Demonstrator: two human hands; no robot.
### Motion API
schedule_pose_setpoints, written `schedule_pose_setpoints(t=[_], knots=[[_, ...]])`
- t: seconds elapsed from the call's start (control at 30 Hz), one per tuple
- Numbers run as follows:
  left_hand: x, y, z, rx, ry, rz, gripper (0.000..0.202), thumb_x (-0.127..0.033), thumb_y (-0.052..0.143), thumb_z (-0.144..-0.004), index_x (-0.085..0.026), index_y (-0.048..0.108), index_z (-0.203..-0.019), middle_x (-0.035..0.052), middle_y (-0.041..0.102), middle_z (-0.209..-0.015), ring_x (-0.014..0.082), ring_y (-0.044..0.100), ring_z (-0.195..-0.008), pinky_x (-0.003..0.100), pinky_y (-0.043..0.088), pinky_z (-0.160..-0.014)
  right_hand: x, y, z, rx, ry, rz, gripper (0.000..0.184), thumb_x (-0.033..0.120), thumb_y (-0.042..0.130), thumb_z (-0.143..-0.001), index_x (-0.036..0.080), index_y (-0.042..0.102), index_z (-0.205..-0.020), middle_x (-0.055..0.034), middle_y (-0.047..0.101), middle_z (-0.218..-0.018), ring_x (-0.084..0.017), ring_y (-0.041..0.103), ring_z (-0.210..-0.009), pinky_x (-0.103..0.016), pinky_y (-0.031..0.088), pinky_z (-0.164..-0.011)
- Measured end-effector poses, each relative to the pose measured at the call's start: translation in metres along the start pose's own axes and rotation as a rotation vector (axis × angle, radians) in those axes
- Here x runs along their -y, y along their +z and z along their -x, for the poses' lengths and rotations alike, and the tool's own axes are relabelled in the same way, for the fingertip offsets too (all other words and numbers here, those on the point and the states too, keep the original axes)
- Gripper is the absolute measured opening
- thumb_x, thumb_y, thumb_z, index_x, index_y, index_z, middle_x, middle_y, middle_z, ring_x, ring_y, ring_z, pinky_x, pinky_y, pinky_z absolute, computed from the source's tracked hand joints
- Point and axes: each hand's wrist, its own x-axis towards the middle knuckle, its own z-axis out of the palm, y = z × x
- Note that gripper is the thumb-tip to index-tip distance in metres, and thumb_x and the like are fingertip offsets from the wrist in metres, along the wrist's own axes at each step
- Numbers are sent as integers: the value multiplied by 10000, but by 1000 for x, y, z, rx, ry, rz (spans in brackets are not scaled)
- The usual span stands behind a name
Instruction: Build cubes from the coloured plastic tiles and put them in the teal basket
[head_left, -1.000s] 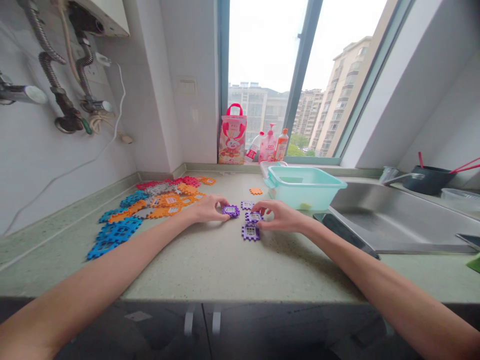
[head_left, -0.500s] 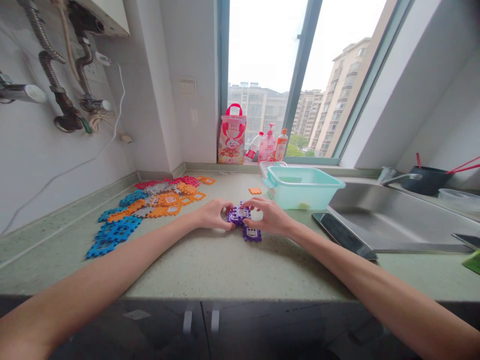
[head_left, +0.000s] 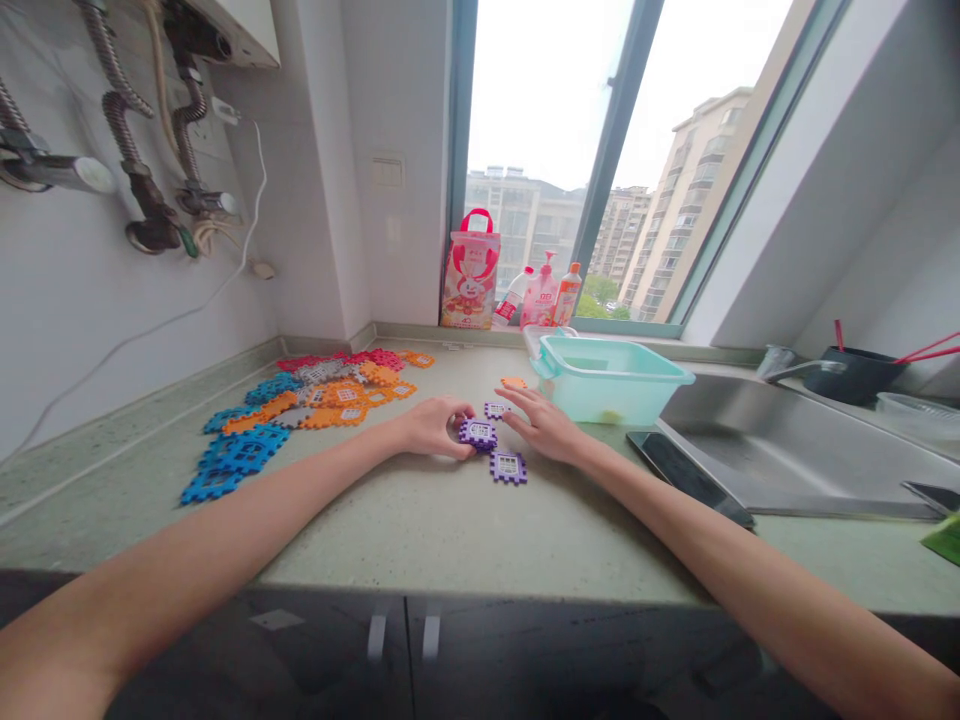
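The person's left hand (head_left: 433,427) is resting on the desk (head_left: 390,525) with its grip curled and the fingers drawn together. Its fingertips (head_left: 469,412) are touching the upper left edge of a purple foam tile (head_left: 478,434), though I cannot tell whether the grip is clamped on it. The right hand (head_left: 544,425) is spread wide, its grip apart and holding nothing. Its fingertips (head_left: 506,394) are hovering just beside a smaller purple tile (head_left: 495,410) and near an orange foam piece (head_left: 514,382). A third purple tile (head_left: 508,467) is lying flat just below the first, close to the right hand, and all three are sitting near the middle of the desk, towards its back edge.

A spread of blue, orange, red and grey foam tiles (head_left: 300,420) is covering the desk's left side, along the wall. A teal plastic basket (head_left: 607,385) is standing in the back right corner beside a steel sink (head_left: 780,430). A dark tablet (head_left: 682,465) is lying along the sink's near left rim. A pink bag (head_left: 470,285) and bottles (head_left: 544,300) are standing at the window.
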Motion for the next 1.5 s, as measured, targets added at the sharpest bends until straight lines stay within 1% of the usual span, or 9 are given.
schedule_pose_setpoints(t=[0.07,0.17,0.4,0.57,0.67,0.87,1.2,1.3,1.5], knots=[[2,1,0,-2,-10,-4,439,-439,768,-712,-198,707,-1075,16,686,-904,192,604,-803,281,432,-724,-10,4,1,87,26,38,432,339,562,-1026,226,640,-1435,-144,564,-1547,-330,463,-1486,-557,366,-1230],[3,2,1,-11,-22,-14,445,-435,771,-700,-201,712,-1074,14,673,-883,190,596,-790,277,423,-705,-13,4,2,125,-8,18,367,335,571,-1026,228,695,-1354,-130,682,-1403,-297,600,-1349,-494,457,-1161],[-2,-2,2,-1,-38,-15,448,-451,761,-707,-197,720,-1074,25,688,-914,198,611,-823,282,441,-733,-7,-5,3,6,31,44,183,351,716,-948,223,772,-1065,-80,790,-1050,-248,729,-976,-396,555,-904],[-3,-2,2,4,-47,-6,433,-446,760,-717,-199,710,-1069,23,693,-907,196,619,-819,280,442,-728,5,-7,4,-166,125,-80,260,454,663,-980,226,734,-1085,-65,779,-1077,-219,722,-934,-382,564,-847],[-2,-2,2,-6,-46,-2,416,-451,759,-722,-200,701,-1049,16,681,-889,192,614,-806,277,428,-711,19,-8,5,-195,65,-201,308,494,639,-996,225,699,-1134,-75,766,-1124,-217,715,-988,-377,569,-856],[1,-1,1,-12,-22,-15,361,-492,765,-726,-198,674,-915,0,656,-817,180,579,-736,278,383,-650,38,-6,6,-118,-159,-141,270,450,688,-991,217,682,-1127,-86,744,-1120,-243,676,-1061,-422,520,-974],[4,0,0,-11,-22,15,430,-472,773,-724,-206,728,-1058,7,699,-878,187,620,-779,271,423,-690,38,-12,6,-38,-194,-122,209,410,649,-1016,236,711,-1115,-95,708,-1181,-239,662,-1109,-420,510,-1011],[9,-3,1,-15,-33,-5,427,-463,768,-727,-202,740,-1064,17,706,-886,191,621,-781,277,429,-699,43,-31,10,-19,-176,-138,195,398,646,-1006,225,698,-1077,-77,711,-1054,-209,674,-967,-364,538,-890],[18,-5,1,-40,-99,-37,435,-457,767,-715,-188,740,-1056,34,719,-896,195,623,-770,275,420,-682,47,-50,23,281,-169,-136,332,449,826,-835,226,702,-1048,-34,721,-979,-192,660,-848,-301,526,-746]])
